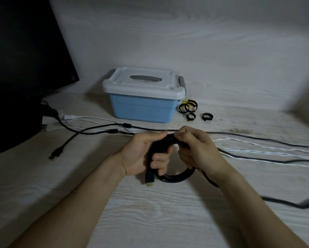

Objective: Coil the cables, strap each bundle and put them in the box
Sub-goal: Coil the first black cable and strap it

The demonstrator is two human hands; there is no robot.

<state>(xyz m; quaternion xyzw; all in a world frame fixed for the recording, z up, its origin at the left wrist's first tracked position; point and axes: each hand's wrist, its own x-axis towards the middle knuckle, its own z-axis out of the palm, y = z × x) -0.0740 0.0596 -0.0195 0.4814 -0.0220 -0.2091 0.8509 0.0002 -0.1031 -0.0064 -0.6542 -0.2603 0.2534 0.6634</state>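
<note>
Both hands meet over the tabletop [150,212] in the head view, working one black cable coil [175,176]. The left hand [146,154] curls its fingers round the left side of the loops, keeping them stacked so they cannot spring apart; the cable's plug [149,178] hangs just below that grip. The right hand [194,147] pinches the top of the coil, apparently laying on the next turn, since the cable's loose tail [284,203] trails off to the right across the tabletop. Coiling looks unfinished.

Farther back stands the blue box [143,106], its white lid [144,83] shut, so it will need opening. Just right of it lie black straps [188,106], within easy reach. Between box and hands, other black and white cables [257,151] lie stretched out, uncoiled. A dark monitor [24,59] stands at the left.
</note>
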